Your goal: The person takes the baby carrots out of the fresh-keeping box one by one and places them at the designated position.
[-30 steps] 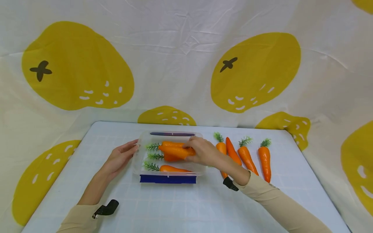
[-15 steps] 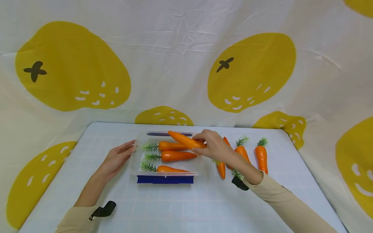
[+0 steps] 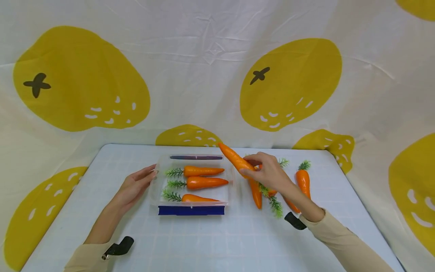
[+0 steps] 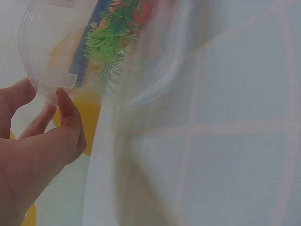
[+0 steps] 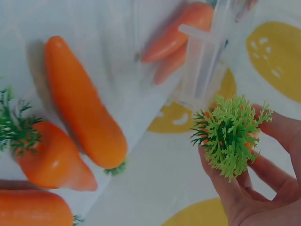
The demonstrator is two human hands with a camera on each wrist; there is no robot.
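My right hand [image 3: 270, 172] grips an orange carrot [image 3: 234, 156] by its thick end, raised just right of a clear plastic container [image 3: 155, 190], its tip pointing up and left. Bushy green leaves [image 5: 230, 136] of this carrot face the right wrist camera and cover most of its root there. At the container's left end, my left hand [image 3: 134, 189] pinches a clear tab [image 4: 69, 81] between thumb and fingers. Inside lie three carrots in a row, the back one [image 3: 204, 171], the middle one [image 3: 207, 183] and the front one [image 3: 200, 198], leaves toward the left.
Several more carrots lie on the table to the right, one [image 3: 255, 194] below the right hand and another [image 3: 303, 182] farther right, some partly hidden by the forearm. A dark blue latch [image 3: 191, 210] hangs on the container's front. A lemon-print cloth [image 3: 190, 75] hangs behind the table.
My right hand has drawn the held carrot from over the container to the right, and its tip has swung upward. The middle carrot in the container is now uncovered. My left hand stays put.
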